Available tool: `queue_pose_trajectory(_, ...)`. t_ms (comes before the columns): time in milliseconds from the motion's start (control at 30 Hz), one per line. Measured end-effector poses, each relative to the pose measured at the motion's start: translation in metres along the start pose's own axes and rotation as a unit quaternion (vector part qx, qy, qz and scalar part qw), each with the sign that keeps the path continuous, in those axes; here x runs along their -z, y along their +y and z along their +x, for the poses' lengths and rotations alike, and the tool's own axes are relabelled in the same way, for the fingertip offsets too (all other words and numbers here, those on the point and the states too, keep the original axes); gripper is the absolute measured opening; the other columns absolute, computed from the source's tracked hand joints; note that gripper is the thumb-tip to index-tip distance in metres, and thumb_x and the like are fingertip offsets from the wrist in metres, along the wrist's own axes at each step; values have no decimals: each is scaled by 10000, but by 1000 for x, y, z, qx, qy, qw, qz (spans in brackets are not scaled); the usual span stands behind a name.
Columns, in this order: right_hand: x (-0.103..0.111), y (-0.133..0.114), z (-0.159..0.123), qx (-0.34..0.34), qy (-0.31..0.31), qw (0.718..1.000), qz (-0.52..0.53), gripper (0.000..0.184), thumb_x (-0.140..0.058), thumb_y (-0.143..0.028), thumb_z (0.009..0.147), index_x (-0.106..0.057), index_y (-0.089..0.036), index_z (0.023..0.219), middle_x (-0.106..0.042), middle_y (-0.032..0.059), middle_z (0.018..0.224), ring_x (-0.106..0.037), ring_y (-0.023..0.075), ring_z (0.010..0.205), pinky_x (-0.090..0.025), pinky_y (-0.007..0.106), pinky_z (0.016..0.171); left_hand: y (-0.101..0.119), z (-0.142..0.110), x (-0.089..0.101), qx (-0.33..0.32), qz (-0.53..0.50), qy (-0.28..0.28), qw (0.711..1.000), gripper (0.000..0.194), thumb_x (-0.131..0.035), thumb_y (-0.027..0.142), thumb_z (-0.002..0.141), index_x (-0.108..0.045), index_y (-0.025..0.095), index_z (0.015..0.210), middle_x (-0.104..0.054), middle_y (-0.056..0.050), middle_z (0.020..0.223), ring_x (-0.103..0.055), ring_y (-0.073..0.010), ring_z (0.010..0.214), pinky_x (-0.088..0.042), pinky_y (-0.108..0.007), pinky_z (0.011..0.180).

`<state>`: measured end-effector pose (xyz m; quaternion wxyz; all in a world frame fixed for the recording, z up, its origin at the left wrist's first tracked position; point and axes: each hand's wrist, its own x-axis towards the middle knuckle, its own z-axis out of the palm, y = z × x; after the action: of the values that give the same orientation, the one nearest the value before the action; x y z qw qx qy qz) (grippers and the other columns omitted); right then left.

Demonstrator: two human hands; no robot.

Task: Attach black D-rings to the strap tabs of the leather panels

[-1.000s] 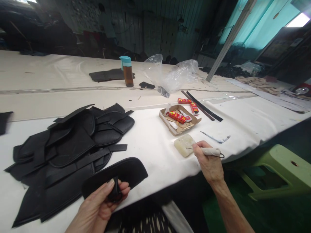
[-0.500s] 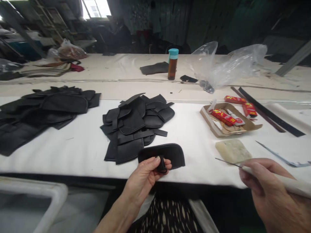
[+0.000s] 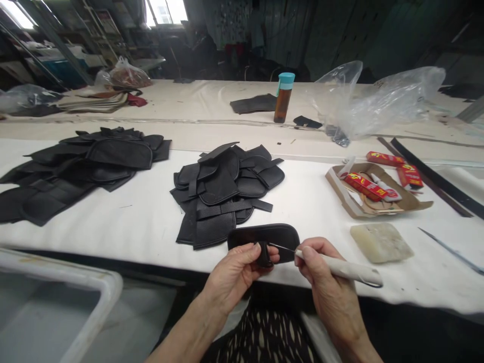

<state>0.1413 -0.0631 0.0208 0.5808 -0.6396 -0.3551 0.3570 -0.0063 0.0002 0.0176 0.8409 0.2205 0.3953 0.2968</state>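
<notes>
My left hand (image 3: 238,272) pinches a folded black strap end between thumb and fingers, in front of a flat black leather piece (image 3: 285,237) with a rounded, edged rim. Whether the strap is joined to that piece is hidden by my fingers. My right hand (image 3: 325,282) is closed around the pale handle of an awl (image 3: 351,269). The awl's thin metal shaft points left, and its tip is at the folded black strap. A heap of black leather pieces with straps (image 3: 223,186) lies just beyond my left hand.
Another black heap (image 3: 102,156) lies to the left. On the right are a cardboard box (image 3: 344,199) with red packets, a yellowish wax-like block (image 3: 381,243) and scissors or a similar metal tool (image 3: 451,250). Farther back stand a bottle (image 3: 283,98) and clear plastic bags (image 3: 393,103). A white-rimmed bin (image 3: 109,287) is lower left.
My right hand has moved left from beside the wax-like block, bringing the awl's tip to the black strap. My left hand keeps its pinch. The view has shifted slightly left.
</notes>
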Motion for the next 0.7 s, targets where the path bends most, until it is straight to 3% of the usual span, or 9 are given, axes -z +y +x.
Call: queue_pose_trajectory(700, -13, 4, -4, -37, -54, 998, 12, 255, -559, -447, 806, -553, -207, 720, -565, -26, 639, -486, 129, 584, -380, 234, 547, -3, 2, 3, -5, -43, -30, 999, 176, -606, 186, 789, -724, 55, 803, -725, -115, 783, -659, -172, 763, -501, -251, 742)
